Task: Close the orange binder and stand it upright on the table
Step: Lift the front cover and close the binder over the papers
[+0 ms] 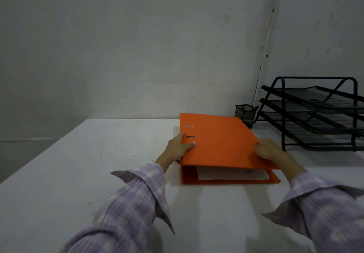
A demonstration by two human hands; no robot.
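The orange binder (218,140) lies flat on the white table (78,164), its cover down over white sheets that show at the near open end. My left hand (177,146) grips its left edge by the two metal slots, thumb on top of the cover. Holding the right edge is my right hand (269,150), fingers curled over the cover. Both sleeves are purple plaid.
A black mesh pen cup (245,114) stands just behind the binder's far right corner. A black three-tier wire tray rack (319,115) fills the right side of the table. A grey wall rises behind the table's far edge.
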